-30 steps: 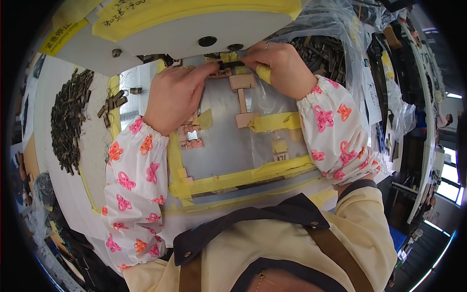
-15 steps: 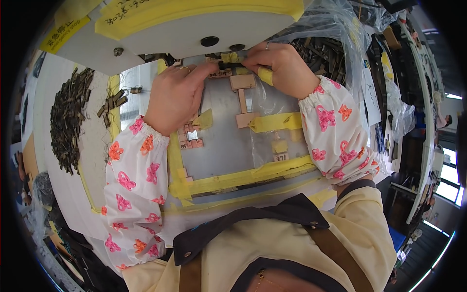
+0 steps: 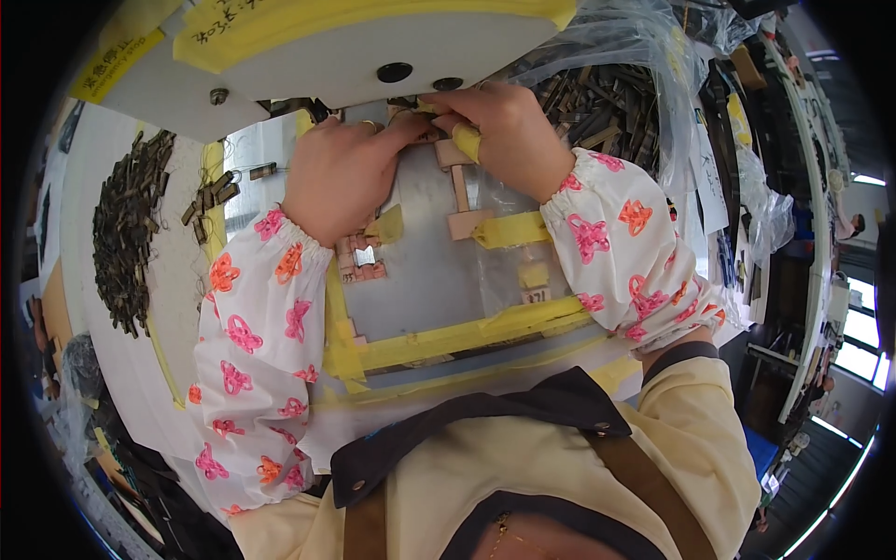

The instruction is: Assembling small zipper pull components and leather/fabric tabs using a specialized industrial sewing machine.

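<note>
A white machine housing (image 3: 373, 47) with yellow tape along its edge overhangs a grey metal plate (image 3: 420, 271) framed in yellow tape, with heaps of small dark metal parts to the left (image 3: 126, 224) and, in a clear plastic bag, to the right (image 3: 597, 103). Both hands meet under the housing at the plate's far edge: the left hand (image 3: 341, 177) is curled with fingers closed near the right hand, though what it grips is hidden. The right hand (image 3: 504, 135) pinches a small yellow piece (image 3: 467, 142) just above the pink T-shaped part (image 3: 459, 191) on the plate.
</note>
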Demonstrator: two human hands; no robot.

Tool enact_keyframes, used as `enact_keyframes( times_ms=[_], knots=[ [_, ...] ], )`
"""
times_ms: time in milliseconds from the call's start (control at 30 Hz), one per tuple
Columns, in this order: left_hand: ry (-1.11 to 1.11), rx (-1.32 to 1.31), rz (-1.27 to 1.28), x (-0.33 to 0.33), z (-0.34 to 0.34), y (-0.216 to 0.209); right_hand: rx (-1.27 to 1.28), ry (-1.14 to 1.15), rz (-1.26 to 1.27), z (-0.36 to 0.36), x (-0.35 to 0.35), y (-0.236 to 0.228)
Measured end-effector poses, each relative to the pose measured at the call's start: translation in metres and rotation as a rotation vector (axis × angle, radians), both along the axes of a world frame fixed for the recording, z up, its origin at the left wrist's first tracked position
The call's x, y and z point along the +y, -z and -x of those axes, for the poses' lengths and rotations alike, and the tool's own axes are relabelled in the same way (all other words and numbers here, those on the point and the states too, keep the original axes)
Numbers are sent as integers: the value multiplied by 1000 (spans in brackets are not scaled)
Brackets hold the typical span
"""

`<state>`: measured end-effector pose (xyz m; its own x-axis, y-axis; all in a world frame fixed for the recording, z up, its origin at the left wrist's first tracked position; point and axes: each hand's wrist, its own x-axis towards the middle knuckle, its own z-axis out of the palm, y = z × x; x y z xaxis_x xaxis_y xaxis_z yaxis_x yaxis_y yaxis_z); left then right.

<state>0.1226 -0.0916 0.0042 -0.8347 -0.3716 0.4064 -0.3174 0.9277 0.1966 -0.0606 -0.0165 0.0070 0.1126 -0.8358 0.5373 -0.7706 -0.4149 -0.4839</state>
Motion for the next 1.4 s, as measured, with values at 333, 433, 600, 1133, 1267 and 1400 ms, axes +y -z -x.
enact_keyframes(
  times_ms=[333, 433, 600, 1133, 1267, 1400],
  knots=[
    [-32, 71, -137, -1, -18, -5, 102, -7, -66, 4, 1, 3],
    [-35, 55, -134, 0, -17, -7, 124, -12, -39, 3, -3, 3],
    [-11, 66, -105, 1, -19, -6, 144, -54, -22, 1, -3, 2],
    [-104, 69, 61, -10, -23, -10, 427, 20, 23, 0, -11, -13],
    [-69, 60, -58, -8, -22, -6, 339, 20, 36, -4, -3, -11],
    [-54, 100, -24, 0, -14, 7, 394, 33, 42, 3, 10, -4]
  ],
)
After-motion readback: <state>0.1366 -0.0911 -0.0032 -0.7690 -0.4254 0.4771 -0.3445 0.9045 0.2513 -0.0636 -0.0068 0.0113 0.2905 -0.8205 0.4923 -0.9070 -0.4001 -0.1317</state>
